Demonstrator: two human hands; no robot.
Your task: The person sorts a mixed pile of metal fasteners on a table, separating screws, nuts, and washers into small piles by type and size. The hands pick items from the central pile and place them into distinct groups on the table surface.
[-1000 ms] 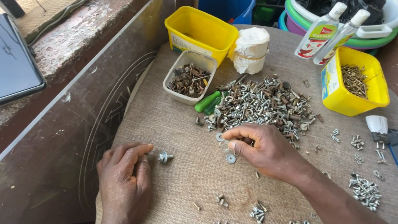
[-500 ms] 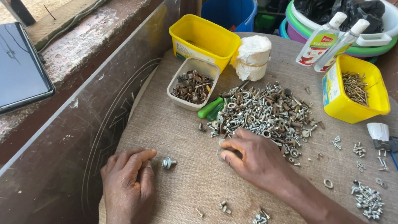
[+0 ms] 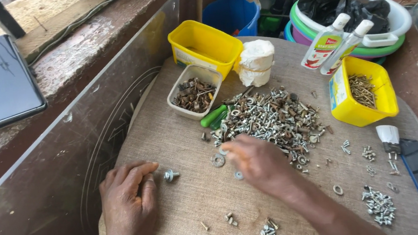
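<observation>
Head view shows me a clear tub (image 3: 195, 91) of rusty hardware and a yellow bin (image 3: 361, 90) holding brass screws on the table (image 3: 180, 135). Since half a second ago my right hand (image 3: 257, 162) has reached into the pile of nuts and bolts (image 3: 274, 117), fingers loosely curled, grasp unclear. My left hand (image 3: 128, 200) rests released beside a bolt (image 3: 170, 175).

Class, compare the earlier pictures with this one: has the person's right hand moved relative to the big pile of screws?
Yes. The right hand has slid toward the near-left edge of the screw pile, fingertips now beside the loose washer.
</observation>
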